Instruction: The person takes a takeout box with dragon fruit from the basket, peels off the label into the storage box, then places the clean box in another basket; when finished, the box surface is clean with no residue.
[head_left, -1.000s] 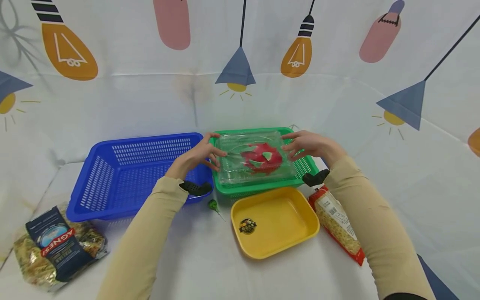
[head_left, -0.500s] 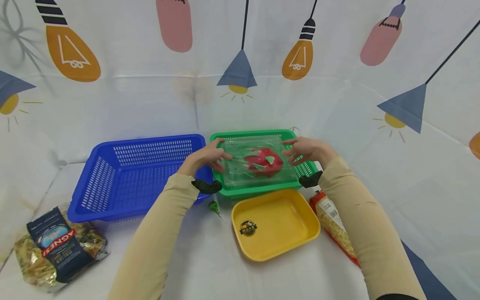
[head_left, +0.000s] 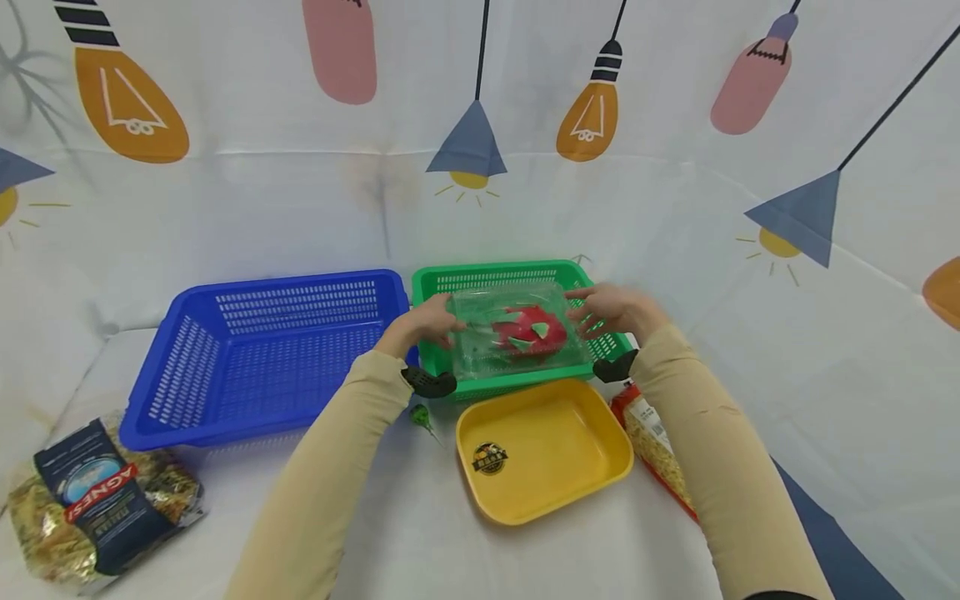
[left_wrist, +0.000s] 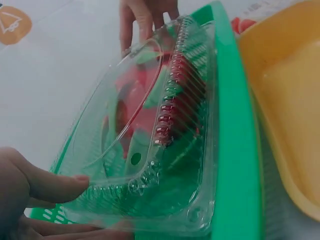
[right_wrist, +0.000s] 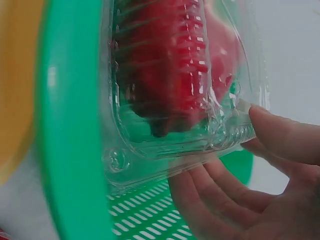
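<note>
A clear plastic clamshell box (head_left: 476,350) lies inside the green basket (head_left: 495,271); its lid is down over a red dragon fruit (head_left: 534,329) with green scales. My left hand (head_left: 429,323) holds the box's left end. In the left wrist view, its thumb (left_wrist: 65,187) presses on the upper edge while the other fingers lie low at the side. The opposite end is held by my right hand (head_left: 615,312). Seen from the right wrist, the thumb (right_wrist: 280,132) is at the box's top edge and the fingers (right_wrist: 220,195) reach beneath its rim.
Left of the green basket stands a blue basket (head_left: 292,350). In front is a yellow tray (head_left: 551,450) with a round sticker. A pasta bag (head_left: 105,500) lies front left, a red-edged bag of grains (head_left: 656,437) under the right forearm. A small green item (head_left: 422,415) lies between the baskets and tray.
The box has shifted slightly right and toward me within the green basket. My left hand has moved right with its end, and its fingers have closed in. The right hand stays at its end.
</note>
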